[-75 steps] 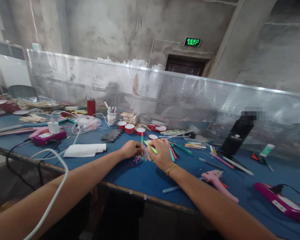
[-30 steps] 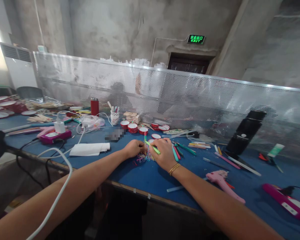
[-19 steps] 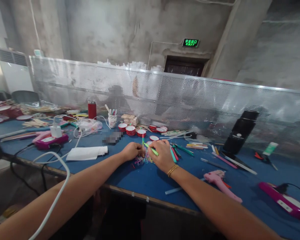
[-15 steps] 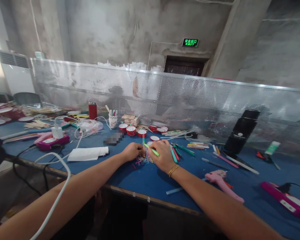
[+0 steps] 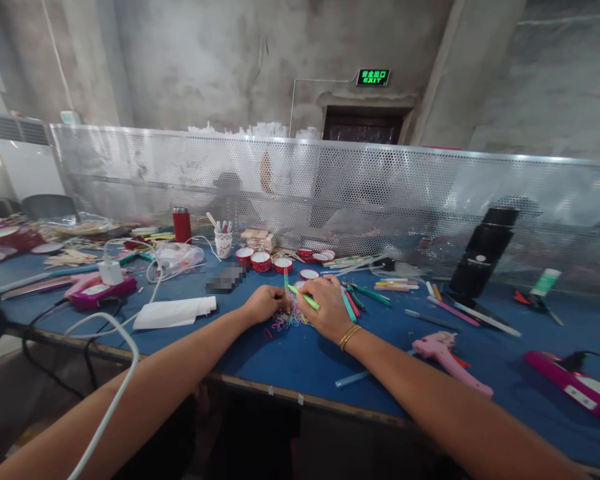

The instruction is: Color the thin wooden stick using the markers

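Left hand (image 5: 264, 303), right hand (image 5: 329, 307) in place; two sticks (image 5: 285, 279) (image 5: 305, 298)

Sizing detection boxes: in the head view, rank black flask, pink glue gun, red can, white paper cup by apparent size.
1. black flask
2. pink glue gun
3. red can, white paper cup: nearly alike, can slightly taller. Both sit farther back, so unsure.

A thin gold-coloured beaded bracelet (image 5: 349, 337) is being worn on the wrist just behind the right hand (image 5: 327, 308). Both forearms are being seen uncovered along their whole visible length, down to the left hand (image 5: 264, 303) too.
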Motion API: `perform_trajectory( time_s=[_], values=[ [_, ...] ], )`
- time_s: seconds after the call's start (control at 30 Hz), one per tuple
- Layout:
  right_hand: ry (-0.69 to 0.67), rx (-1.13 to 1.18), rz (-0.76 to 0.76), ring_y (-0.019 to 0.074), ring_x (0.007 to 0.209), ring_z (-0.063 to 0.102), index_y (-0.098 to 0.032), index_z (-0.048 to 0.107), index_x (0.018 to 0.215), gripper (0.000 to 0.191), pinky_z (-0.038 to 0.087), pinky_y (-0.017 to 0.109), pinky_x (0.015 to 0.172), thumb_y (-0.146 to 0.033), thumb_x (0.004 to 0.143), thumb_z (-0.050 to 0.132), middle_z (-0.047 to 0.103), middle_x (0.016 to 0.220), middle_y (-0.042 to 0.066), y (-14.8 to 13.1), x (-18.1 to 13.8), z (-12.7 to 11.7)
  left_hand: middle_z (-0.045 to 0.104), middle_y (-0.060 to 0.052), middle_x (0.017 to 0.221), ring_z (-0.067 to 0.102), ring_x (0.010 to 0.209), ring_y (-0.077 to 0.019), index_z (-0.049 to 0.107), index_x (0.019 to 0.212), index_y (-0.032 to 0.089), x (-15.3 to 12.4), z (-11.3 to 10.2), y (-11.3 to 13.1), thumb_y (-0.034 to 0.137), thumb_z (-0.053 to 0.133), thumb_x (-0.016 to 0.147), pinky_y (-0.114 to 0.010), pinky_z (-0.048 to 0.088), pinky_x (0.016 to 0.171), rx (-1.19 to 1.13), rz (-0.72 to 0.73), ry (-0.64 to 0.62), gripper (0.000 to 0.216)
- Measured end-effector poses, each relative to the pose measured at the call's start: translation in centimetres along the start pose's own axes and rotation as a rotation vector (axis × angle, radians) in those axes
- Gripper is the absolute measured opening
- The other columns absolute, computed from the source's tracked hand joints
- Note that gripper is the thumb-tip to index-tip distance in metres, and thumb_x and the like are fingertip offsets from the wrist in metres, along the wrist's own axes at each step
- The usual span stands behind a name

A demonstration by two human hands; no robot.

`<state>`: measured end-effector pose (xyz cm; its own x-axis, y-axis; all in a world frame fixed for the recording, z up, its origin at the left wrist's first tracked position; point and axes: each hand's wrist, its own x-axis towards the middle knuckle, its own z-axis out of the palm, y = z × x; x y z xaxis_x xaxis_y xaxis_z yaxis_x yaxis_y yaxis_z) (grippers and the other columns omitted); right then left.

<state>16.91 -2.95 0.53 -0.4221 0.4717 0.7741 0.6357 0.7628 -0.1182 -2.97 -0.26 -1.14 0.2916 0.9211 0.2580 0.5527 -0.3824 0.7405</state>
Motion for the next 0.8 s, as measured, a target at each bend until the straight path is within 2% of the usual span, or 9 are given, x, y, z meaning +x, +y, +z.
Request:
perform_trajectory(
  time_s=[0.3,0.8],
  values=[
    [-0.029,-0.015,0.008,0.0176,0.087,0.057,-0.023,0.059,0.085,0.012,0.026,0.036,0.095,-0.030,0.092,0.051,0.066,0.083,0.000,0.01,0.09,0.05,0.067,-0.002,0.063,0.056,0.058,-0.0137,0.070,0.064,0.015,0.14,-0.09,-0.09,0.044,0.061,0.076,-0.023,0.040,0.058,0.005,0.011,-0.001,0.033],
    [-0.009,-0.001,-0.005,0.0174,0.082,0.055,-0.022,0.059,0.082,0.014,0.028,0.035,0.093,-0.029,0.090,0.050,0.065,0.081,0.001,-0.04,0.02,0.12,0.066,-0.001,0.061,0.052,0.055,-0.0123,0.070,0.065,0.014,-0.17,-0.07,0.38,0.043,0.060,0.077,-0.023,0.037,0.055,0.030,0.011,0.001,0.033]
  ],
)
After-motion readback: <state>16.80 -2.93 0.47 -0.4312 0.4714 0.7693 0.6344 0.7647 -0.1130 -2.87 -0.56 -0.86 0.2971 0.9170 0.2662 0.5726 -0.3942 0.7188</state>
